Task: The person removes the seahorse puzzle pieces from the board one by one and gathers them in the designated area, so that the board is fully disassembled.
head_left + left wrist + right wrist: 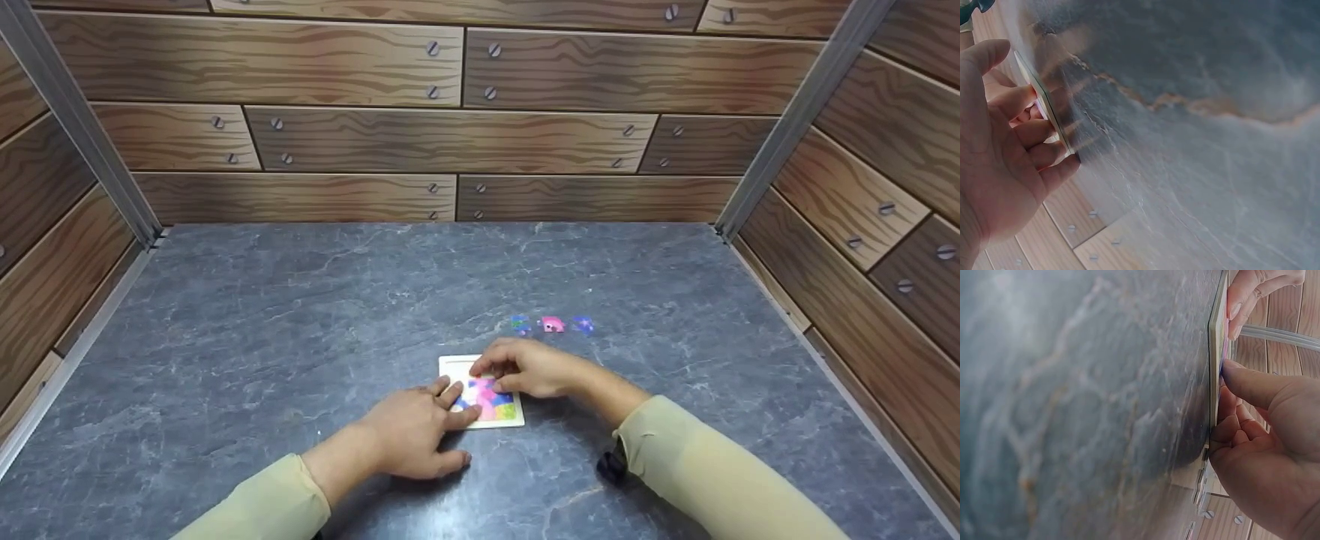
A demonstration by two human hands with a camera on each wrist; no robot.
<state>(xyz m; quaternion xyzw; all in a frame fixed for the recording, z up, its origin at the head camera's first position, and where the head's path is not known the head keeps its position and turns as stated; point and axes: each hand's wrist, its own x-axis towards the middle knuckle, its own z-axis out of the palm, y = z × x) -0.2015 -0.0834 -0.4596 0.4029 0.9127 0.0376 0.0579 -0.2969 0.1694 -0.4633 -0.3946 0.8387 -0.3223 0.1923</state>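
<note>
A small white-framed jigsaw puzzle (517, 417) with a pink, blue and yellow picture lies flat on the table. My left hand (416, 431) rests on its left side, fingers spread and fairly straight, the fingertips on the board. Over the upper right part of the puzzle, my right hand (536, 367) has its fingers curled, thumb and forefinger at a puzzle piece (486, 383); the fingers partly hide it. In the right wrist view the thumb (1252, 385) touches the top face of the thin board (1216, 354). The left wrist view shows the board edge-on beside the left fingers.
Beyond the right hand lie three loose pieces in a row: a blue-green one (520, 324), a pink one (553, 325) and a blue-purple one (583, 323). The grey marbled table (300, 315) is enclosed by wood-patterned walls (360, 139) at the back and sides.
</note>
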